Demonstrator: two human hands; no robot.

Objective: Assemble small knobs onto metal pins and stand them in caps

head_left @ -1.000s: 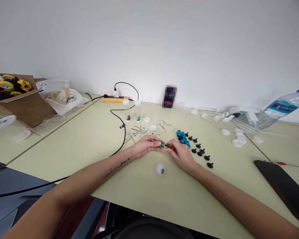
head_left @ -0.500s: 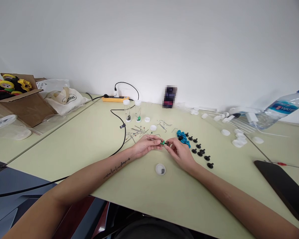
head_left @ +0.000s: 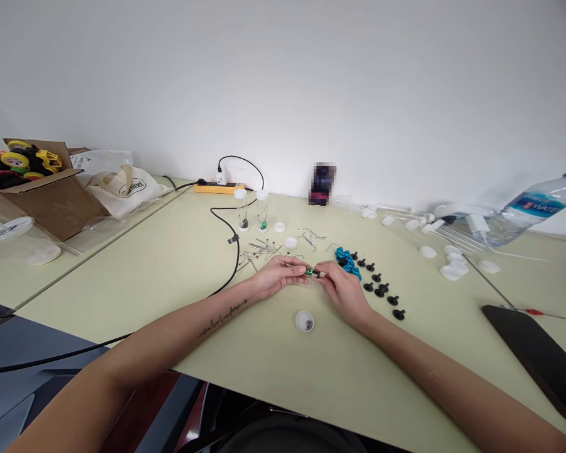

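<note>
My left hand point(head_left: 279, 277) and my right hand point(head_left: 342, 288) meet over the pale green table point(head_left: 273, 371), fingers pinched together on a small green part point(head_left: 310, 272) with a dark piece at its right end. A thin metal pin lies along my left fingers. A small white cap point(head_left: 304, 322) with dark bits inside sits just in front of my hands. Blue knobs point(head_left: 347, 260) and black knobs point(head_left: 381, 289) lie to the right of my right hand. Loose metal pins point(head_left: 259, 251) are scattered behind my left hand.
Two capped clear tubes point(head_left: 251, 211) stand behind the pins, near a black cable point(head_left: 229, 239) and a yellow power strip point(head_left: 217, 187). A cardboard box point(head_left: 33, 189) of toys sits far left. White caps, clear tubes and a water bottle point(head_left: 532, 207) lie at right, a dark object point(head_left: 538, 355) near the right edge.
Both hands stay together at the same spot; my right fingers have shifted slightly on the small green part. Nothing else has moved.
</note>
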